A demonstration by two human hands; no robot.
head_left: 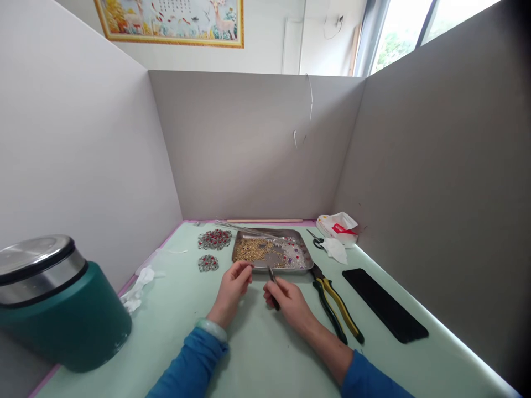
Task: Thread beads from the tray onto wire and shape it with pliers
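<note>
My left hand (233, 287) is closed in a pinch at the near edge of a metal tray (310, 263); what sits between its fingertips is too small to make out. Just to the right, my right hand (290, 303) grips a slim dark tool (271, 274), its tip pointing up toward the tray; its exact kind is unclear. Gold beads (251, 250) fill the tray's left part, and clear and purple beads (293, 255) lie in the right part. Left of the tray are a larger pile (214, 239) and a smaller pile (208, 263) of silvery pieces with red beads.
Pliers (342, 309) with yellow and dark handles lie right of my right hand, beside a black flat object (384, 304). Scissors (317, 242) and a tissue pack (338, 228) are at the back right. A green flask (66, 315) stands left, near crumpled tissue (139, 287). Grey panels enclose the table.
</note>
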